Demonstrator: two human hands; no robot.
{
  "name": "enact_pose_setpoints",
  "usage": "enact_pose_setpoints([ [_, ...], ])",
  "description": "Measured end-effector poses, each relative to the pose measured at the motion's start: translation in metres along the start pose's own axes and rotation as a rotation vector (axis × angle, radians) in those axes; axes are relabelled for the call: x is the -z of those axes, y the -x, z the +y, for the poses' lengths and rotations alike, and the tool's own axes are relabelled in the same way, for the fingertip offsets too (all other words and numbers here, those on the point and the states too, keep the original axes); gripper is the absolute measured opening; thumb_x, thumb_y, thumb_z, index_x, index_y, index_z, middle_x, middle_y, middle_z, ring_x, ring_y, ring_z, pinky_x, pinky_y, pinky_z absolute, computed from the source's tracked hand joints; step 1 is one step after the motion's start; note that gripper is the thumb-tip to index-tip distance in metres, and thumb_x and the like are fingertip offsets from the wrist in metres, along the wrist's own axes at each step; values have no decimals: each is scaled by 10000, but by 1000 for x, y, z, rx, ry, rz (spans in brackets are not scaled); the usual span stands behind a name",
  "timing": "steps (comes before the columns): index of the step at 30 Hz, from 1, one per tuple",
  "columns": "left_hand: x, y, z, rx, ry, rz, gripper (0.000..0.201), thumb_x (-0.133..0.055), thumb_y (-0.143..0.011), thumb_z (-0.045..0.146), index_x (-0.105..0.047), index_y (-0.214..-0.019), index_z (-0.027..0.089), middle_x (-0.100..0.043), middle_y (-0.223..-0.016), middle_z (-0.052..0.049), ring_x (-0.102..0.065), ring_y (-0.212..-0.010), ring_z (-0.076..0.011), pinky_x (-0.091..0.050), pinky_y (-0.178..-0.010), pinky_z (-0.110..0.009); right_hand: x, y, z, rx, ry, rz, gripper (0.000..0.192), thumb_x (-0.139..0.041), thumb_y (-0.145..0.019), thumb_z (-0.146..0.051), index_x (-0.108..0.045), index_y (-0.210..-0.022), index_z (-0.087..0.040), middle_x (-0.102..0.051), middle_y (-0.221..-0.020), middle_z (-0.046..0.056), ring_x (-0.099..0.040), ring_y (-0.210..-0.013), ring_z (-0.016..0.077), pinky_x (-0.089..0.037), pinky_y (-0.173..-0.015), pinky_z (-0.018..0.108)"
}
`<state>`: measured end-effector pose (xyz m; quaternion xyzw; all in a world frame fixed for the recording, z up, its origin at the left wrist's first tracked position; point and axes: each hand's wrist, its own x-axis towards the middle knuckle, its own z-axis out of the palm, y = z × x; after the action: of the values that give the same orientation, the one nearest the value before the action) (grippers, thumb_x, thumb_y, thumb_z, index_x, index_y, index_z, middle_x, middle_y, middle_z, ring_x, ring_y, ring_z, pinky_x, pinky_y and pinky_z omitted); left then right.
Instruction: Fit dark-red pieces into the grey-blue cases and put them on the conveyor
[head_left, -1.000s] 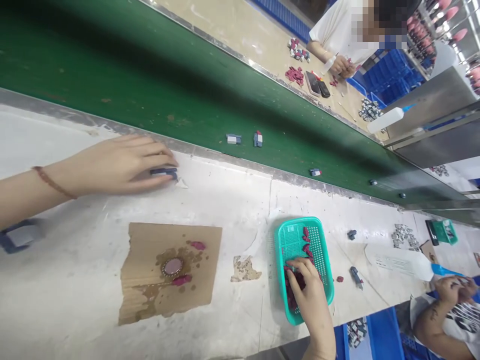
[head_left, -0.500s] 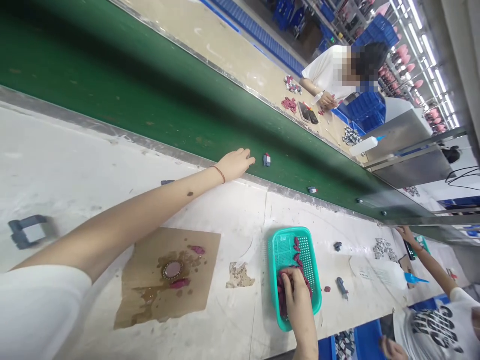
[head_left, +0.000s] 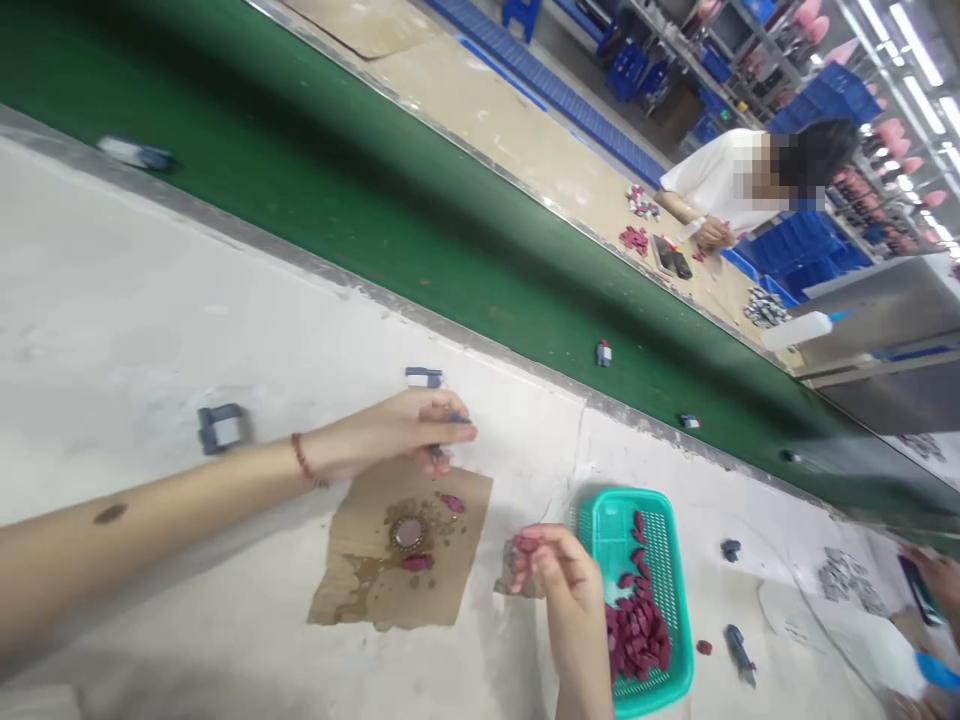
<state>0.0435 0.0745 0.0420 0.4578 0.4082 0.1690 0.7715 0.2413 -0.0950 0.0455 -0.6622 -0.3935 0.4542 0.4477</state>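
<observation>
Small dark clip [head_left: 448, 420] pinched in left hand [head_left: 390, 435] right above the cardboard [head_left: 397, 550], dark red piece [head_left: 525, 546] pinched in right hand [head_left: 551, 570] just off its right edge, teal basket [head_left: 660, 680] of red bits further right, green belt [head_left: 375, 220] behind.

The left hand [head_left: 397, 435] pinches a small dark piece [head_left: 450, 420], mostly covered by the fingers, so its shape is unclear. The right hand [head_left: 551, 565] curls round a dark red piece [head_left: 525, 545], only a sliver showing. The teal basket [head_left: 660, 690] runs off the near edge. A blurred grey part [head_left: 135, 152] rides the green belt [head_left: 337, 180] far left. At the right edge a co-worker's hand [head_left: 937, 575] is cut off, what it holds unreadable.
</observation>
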Motion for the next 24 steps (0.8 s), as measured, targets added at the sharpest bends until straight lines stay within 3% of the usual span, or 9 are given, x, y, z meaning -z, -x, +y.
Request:
enact_pose_setpoints([
  [4, 6, 35, -27, 60, 109, 106, 425, -790, -641, 459, -479, -745, 188, -510, -593, 76, -475, -393, -75, -378, -401, -193, -45, -14, 2, 13, 133, -221, 258, -587, -879, -418, -678, -869, -177, -661, -621, 11, -614, -523, 146, -505, -497, 236],
  [8, 10, 55, -36, 38, 168, 211, 345, -744, -701, 458, -602, -860, 187, -531, -779, 33, -406, -474, -54, -315, -397, -170, -70, -22, 2, 289, 477, -352, 251, -459, -952, -294, -628, -794, -196, -669, -658, 12, -616, -557, 140, -473, -519, 222],
  [11, 11, 60, -41, 64, 228, 277, 333, -756, -693, 468, -633, -779, 170, -532, -834, -5, -418, -596, -86, -289, -417, -150, -78, -28, 6, 483, 626, -389, 268, -417, -986, -269, -580, -782, -212, -626, -609, -10, -576, -497, 129, -433, -474, 219],
  [16, 11, 54, -56, 114, 494, 231, 336, -764, -723, 452, -613, -758, 154, -527, -741, 12, -355, -478, -40, -278, -396, -159, -84, -33, 14, 730, 836, -346, 356, -350, -1026, -230, -516, -711, -221, -562, -547, -14, -522, -454, 127, -387, -455, 239],
  [20, 15, 52, -62, 71, 701, 134, 355, -836, -689, 417, -620, -820, 167, -541, -654, 34, -533, -552, -72, -411, -457, -147, -89, -34, 14, 802, 911, -342, 394, -311, -1034, -206, -496, -687, -220, -546, -542, -10, -497, -449, 126, -370, -446, 243],
  [24, 18, 54, -63, 68, 725, 87, 387, -876, -653, 390, -629, -874, 189, -616, -710, 40, -654, -660, -86, -516, -603, -143, -90, -34, 14, 817, 949, -314, 369, -335, -1026, -183, -496, -695, -218, -553, -555, -6, -524, -477, 133, -385, -469, 242],
])
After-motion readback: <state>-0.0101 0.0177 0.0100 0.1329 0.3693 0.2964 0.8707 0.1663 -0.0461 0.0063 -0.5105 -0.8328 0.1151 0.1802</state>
